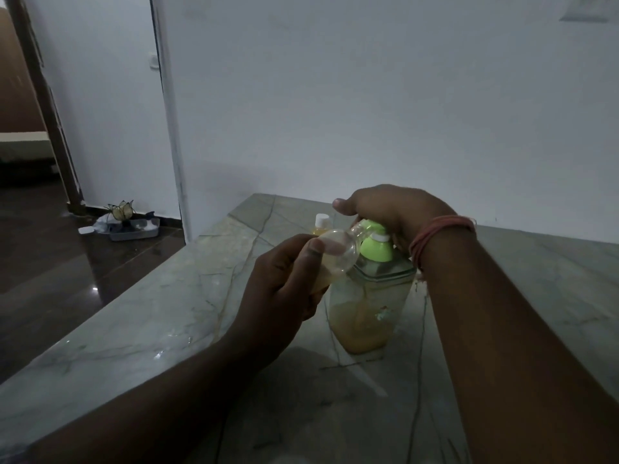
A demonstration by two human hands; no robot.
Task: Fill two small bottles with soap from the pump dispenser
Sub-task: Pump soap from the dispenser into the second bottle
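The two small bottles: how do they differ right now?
The bottle in the left hand is uncapped and tilted, its mouth at the pump's spout; the capped bottle wears a white cap and stands behind on the counter. Both are small, clear and hold yellowish soap.

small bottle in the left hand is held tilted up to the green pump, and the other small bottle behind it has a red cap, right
Not quite: the other small bottle has a white cap, as the head view shows. The rest holds: the left hand holds the small bottle tilted up to the green pump.
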